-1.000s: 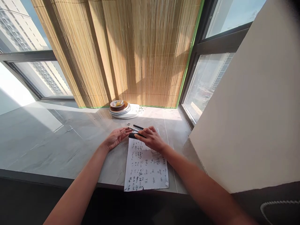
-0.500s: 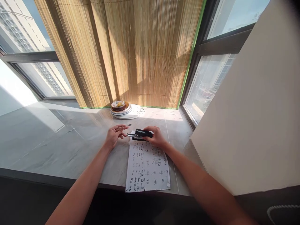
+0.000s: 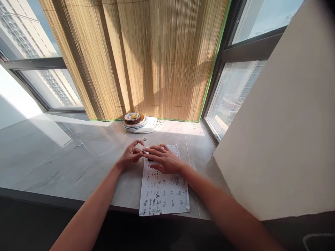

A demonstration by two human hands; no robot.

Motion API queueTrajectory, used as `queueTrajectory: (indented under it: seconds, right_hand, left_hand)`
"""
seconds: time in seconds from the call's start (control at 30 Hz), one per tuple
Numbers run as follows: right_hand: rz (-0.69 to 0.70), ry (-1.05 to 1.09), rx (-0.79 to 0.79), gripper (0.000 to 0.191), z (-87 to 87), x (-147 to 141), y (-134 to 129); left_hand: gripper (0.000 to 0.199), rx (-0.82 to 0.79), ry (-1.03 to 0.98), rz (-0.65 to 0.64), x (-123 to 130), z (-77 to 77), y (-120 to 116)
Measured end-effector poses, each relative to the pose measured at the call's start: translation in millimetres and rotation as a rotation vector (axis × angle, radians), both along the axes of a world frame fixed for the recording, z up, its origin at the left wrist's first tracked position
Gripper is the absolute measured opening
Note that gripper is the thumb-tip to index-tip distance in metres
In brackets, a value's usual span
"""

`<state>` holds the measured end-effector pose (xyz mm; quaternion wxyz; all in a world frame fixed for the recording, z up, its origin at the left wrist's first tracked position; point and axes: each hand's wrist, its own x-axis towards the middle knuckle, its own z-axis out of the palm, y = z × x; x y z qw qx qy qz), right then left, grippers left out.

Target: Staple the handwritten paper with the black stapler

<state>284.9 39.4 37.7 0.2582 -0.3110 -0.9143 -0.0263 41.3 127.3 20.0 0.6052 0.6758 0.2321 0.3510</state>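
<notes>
My left hand (image 3: 130,155) is over the grey marble sill, its thumb and a finger pinched at a small dark piece by the left end of the stapler. Spread fingers of my right hand (image 3: 164,158) lie over the black stapler (image 3: 150,159), hiding most of it. Beneath the right hand is a sheet of paper (image 3: 167,195) with handwriting, reaching the sill's front edge. Small dark strips (image 3: 144,139) lie just beyond my left hand.
A stack of plates (image 3: 135,123) stands at the back of the sill (image 3: 78,167), before a bamboo blind (image 3: 157,62). Dark-framed windows flank the blind. A pale wall (image 3: 282,139) rises at the right.
My right hand has gone from gripping the stapler to lying flat over it with fingers spread. The left thumb and finger have closed by the stapler's end.
</notes>
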Motion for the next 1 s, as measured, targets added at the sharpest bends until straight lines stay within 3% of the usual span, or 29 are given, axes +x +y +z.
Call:
queueTrajectory:
  seconds: [0.13,0.3,0.47,0.77,1.0]
  right_hand:
    - [0.042,0.017,-0.014,0.045,0.7,-0.7,-1.6]
    - [0.078,0.037,-0.045,0.050,3.2,-1.8,-3.7]
    - [0.111,0.084,-0.073,0.041,6.5,-4.0,-7.7]
    - [0.130,0.122,-0.073,0.053,3.5,-7.4,-7.7]
    - [0.130,0.130,-0.084,0.051,4.5,-5.7,-6.8]
  left_hand:
    - [0.052,-0.021,-0.009,-0.128,-1.4,-1.3,-0.6]
    - [0.051,-0.045,-0.017,-0.198,-1.7,-0.3,-0.2]
    - [0.052,-0.121,-0.072,-0.198,-3.2,1.4,-3.4]
    - [0.049,-0.170,-0.095,-0.220,-2.6,4.2,-6.7]
    - [0.048,-0.172,-0.078,-0.236,-3.0,7.2,-7.7]
